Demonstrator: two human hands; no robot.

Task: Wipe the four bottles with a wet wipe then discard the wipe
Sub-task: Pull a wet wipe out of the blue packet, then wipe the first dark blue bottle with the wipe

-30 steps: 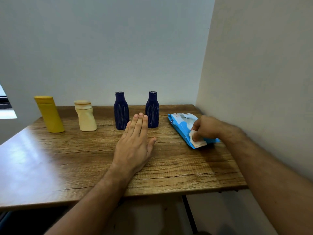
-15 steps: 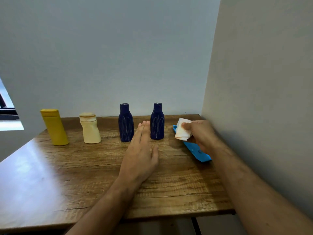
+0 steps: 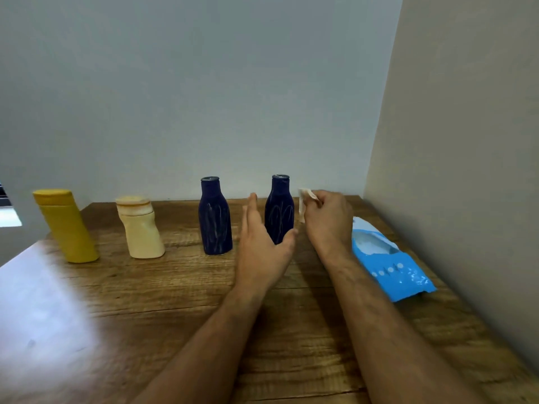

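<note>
While wet wipe [image 3: 304, 203] was pinched in right hand [image 3: 328, 218], left hand [image 3: 262, 243], fingers wide, approached right navy bottle [image 3: 278, 209]; bottle could be toppled w/ a clumsy grasp.

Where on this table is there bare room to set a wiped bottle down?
Free: the near left of the table, in front of the yellow bottle and cream bottle. Crowded: the back right, around the blue bottles, both hands and wipes pack.
</note>
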